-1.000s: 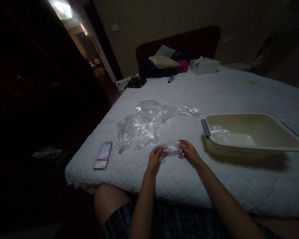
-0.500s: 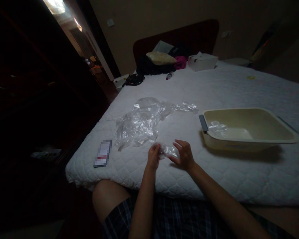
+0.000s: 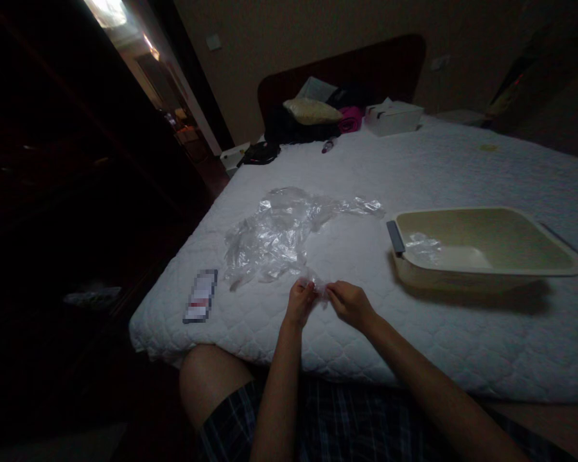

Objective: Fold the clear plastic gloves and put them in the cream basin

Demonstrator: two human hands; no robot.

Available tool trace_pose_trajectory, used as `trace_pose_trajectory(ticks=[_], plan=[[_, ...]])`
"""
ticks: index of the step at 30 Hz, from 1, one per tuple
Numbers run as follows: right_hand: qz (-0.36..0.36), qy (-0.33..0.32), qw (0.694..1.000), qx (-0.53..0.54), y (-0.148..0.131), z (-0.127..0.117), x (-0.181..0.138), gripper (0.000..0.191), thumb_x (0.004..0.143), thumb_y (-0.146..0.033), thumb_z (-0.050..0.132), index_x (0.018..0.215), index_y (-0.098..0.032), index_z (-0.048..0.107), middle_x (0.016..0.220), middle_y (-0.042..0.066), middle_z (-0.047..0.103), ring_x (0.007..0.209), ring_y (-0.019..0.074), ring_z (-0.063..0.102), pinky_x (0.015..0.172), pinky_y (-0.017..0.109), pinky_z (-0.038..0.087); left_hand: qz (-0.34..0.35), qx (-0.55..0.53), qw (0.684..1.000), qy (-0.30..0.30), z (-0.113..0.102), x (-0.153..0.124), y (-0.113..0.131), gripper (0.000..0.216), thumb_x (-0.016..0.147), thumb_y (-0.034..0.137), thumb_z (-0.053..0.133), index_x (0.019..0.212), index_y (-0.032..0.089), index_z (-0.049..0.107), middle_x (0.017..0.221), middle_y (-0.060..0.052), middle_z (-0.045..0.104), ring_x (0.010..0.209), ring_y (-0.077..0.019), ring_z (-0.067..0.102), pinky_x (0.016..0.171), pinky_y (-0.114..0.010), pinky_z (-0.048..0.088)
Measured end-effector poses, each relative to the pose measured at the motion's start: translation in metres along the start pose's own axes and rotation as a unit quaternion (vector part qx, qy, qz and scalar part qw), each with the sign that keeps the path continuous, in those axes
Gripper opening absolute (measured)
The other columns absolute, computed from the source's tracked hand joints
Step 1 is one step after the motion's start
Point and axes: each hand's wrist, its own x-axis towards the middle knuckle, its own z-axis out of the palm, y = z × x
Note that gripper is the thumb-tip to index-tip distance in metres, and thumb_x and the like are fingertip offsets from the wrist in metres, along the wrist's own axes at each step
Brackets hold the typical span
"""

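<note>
Near the front edge of the bed, my left hand (image 3: 300,303) is closed on a small piece of clear plastic bag (image 3: 322,292). My right hand (image 3: 349,303) pinches the other side of the same plastic, its fingertips close to the left ones. Just beyond my hands, a spread of crumpled clear plastic bags (image 3: 274,237) lies on the white quilted mattress cover. Whether the held piece joins this pile I cannot tell. On the right stands a cream plastic basin (image 3: 486,279) with grey handles, and some crumpled clear plastic (image 3: 421,247) is inside it at the left.
A phone (image 3: 201,296) lies at the bed's left front corner. Toward the headboard (image 3: 390,64) are a white box (image 3: 394,119), a pink roll (image 3: 350,119), a pillow (image 3: 312,111) and dark cloth. My knee (image 3: 216,378) touches the front of the bed.
My right hand has moved left and closed its fingers on the plastic, which is now bunched between both hands. The left hand has stayed nearly in place.
</note>
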Motion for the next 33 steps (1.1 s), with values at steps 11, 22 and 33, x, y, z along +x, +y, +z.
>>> trace_pose_trajectory(ticks=[11, 22, 33], plan=[[0.353, 0.049, 0.755, 0.550, 0.028, -0.024, 0.013, 0.022, 0.062, -0.036, 0.069, 0.071, -0.018, 0.060, 0.058, -0.003, 0.057, 0.048, 0.0087, 0.049, 0.046, 0.021, 0.037, -0.010, 0.009, 1.000, 0.007, 0.000, 0.001, -0.002, 0.029, 0.062, 0.025, 0.073, 0.085, 0.015, 0.059, 0.075, 0.000, 0.063, 0.067, -0.0091, 0.058, 0.067, -0.021, 0.044], [0.327, 0.123, 0.681, 0.644, 0.035, -0.030, 0.008, 0.024, 0.056, -0.034, 0.076, 0.071, -0.024, 0.059, 0.069, -0.003, 0.062, 0.060, 0.0118, 0.057, 0.057, 0.024, 0.046, -0.030, -0.097, 0.994, 0.046, -0.001, 0.003, 0.003, 0.037, 0.072, 0.050, 0.057, 0.085, 0.016, 0.060, 0.076, -0.003, 0.063, 0.070, -0.0134, 0.059, 0.068, -0.026, 0.045], [0.334, 0.062, 0.707, 0.620, 0.030, -0.020, 0.010, 0.024, 0.062, -0.028, 0.074, 0.081, -0.022, 0.062, 0.084, -0.001, 0.069, 0.079, 0.0125, 0.062, 0.076, 0.025, 0.045, -0.013, -0.004, 1.000, 0.013, 0.001, -0.003, -0.001, 0.034, 0.065, 0.029, 0.071, 0.094, 0.018, 0.056, 0.091, -0.004, 0.064, 0.092, -0.0193, 0.061, 0.087, -0.034, 0.043]])
